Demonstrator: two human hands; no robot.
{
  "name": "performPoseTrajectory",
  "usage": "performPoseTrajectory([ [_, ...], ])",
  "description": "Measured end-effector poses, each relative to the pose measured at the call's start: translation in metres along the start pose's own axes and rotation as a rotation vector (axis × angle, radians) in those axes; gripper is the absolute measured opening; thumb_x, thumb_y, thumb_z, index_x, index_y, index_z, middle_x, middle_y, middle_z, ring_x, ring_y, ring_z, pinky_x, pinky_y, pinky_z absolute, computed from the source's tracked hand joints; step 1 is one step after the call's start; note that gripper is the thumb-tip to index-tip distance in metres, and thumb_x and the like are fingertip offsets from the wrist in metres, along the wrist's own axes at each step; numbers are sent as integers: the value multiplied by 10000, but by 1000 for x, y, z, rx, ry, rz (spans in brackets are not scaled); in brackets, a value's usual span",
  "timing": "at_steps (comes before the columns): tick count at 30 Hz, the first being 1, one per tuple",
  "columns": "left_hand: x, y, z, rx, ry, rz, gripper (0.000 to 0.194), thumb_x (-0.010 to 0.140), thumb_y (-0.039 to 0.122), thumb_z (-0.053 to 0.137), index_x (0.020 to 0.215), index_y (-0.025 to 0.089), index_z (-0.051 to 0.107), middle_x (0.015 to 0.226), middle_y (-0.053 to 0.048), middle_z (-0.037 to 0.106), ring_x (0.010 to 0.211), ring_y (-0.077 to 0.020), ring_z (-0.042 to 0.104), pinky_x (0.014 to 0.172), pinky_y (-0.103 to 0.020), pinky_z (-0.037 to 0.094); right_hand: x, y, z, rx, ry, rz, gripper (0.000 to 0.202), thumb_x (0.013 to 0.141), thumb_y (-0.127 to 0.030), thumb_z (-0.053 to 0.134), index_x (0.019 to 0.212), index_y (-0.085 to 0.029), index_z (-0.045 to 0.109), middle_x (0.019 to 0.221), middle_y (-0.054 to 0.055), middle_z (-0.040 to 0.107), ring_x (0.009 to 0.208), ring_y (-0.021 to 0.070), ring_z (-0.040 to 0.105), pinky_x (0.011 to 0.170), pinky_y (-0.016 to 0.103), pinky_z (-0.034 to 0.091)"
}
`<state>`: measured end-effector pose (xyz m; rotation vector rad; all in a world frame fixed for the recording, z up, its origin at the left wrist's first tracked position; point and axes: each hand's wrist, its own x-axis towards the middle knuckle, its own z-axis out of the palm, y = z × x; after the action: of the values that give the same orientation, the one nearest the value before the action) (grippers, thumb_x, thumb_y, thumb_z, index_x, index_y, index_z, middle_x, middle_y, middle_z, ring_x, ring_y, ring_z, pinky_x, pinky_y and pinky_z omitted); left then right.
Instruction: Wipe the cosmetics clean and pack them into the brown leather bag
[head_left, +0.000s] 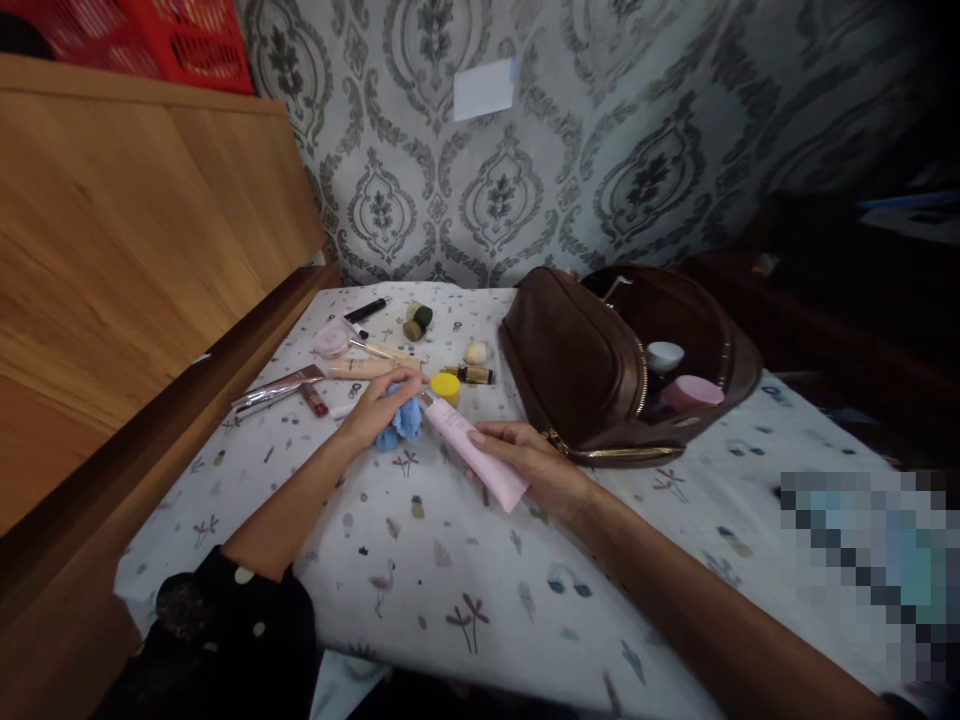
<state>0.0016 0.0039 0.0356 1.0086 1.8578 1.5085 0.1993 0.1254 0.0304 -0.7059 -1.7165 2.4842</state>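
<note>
My right hand (pixel 525 460) is closed around a pink squeeze tube (pixel 476 450), which slants with its silver-capped end toward my left hand. A crumpled blue cloth (pixel 402 422) is gripped in my left hand (pixel 384 402), right beside the tube's cap. Just behind the cap is a small yellow-lidded jar (pixel 445 388). A peach-coloured tube (pixel 367 369) lies behind my left hand. The brown leather bag (pixel 574 360) stands open to the right of my right hand, with a pink container (pixel 694 392) and a white-topped container (pixel 664 356) inside.
On the patterned tablecloth (pixel 420 590) lie a black pen-like stick (pixel 367 310), dark round pots (pixel 417 322), a gold-and-black bottle (pixel 471 375), a cream-coloured jar (pixel 475 352) and a brown tube (pixel 281 386). A wooden cabinet (pixel 150 190) borders the left side. Wallpaper closes off the back.
</note>
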Motion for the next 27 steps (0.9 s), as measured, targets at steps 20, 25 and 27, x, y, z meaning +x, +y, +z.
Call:
performPoseTrajectory([
  [20, -17, 12, 24, 186, 8, 245, 401, 935, 523, 433, 737, 192, 541, 648, 22, 486, 614, -131, 444, 601, -242, 368, -3, 8, 12, 205, -109, 24, 425, 659, -460, 839, 854, -113, 692, 679, 46, 663, 530, 105, 581, 502, 210, 471],
  [25, -17, 19, 21, 264, 46, 270, 381, 945, 478, 424, 726, 190, 544, 636, 23, 490, 610, -133, 452, 625, -252, 364, -10, 2, 13, -173, -113, -129, 514, 758, -585, 709, 1020, -144, 681, 727, 28, 643, 585, 131, 568, 530, 240, 432],
  [27, -16, 20, 21, 302, 68, 263, 375, 945, 460, 424, 711, 190, 539, 631, 18, 498, 624, -140, 472, 640, -257, 367, -14, 0, 15, -461, -16, -283, 559, 739, -525, 744, 1171, -183, 647, 879, 45, 679, 721, 176, 607, 644, 279, 463],
])
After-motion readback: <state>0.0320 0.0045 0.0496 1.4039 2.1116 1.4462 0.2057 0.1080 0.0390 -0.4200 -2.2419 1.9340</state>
